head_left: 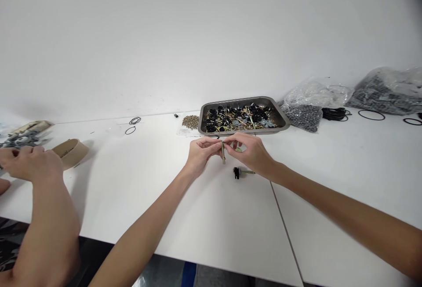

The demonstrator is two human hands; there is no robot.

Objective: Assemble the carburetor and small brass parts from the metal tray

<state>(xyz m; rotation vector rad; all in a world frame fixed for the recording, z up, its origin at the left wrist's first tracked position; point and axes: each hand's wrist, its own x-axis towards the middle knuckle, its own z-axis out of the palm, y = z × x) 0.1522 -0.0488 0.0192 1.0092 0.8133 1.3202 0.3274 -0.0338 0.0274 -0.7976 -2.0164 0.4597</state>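
Observation:
A thin brass-coloured metal rod (223, 155) points downward between my two hands, above the white table. My left hand (201, 153) pinches its upper end from the left. From the right, the fingertips of my right hand (247, 148) close on the same end. Any small piece at the pinch is hidden by the fingers. Just below my right hand lies a black fitting (236, 172) with a similar brass-coloured rod sticking out to the right. A small greenish piece (238, 149) shows partly behind my right fingers.
Behind my hands is a metal tray (285, 124) of mixed black and brass-coloured parts, beside a pile of small brass-coloured pieces (190, 122). Plastic bags (308, 102) and black rings (371, 114) lie at right. A co-worker's hand (33, 164) is at left near a cardboard ring (77, 153).

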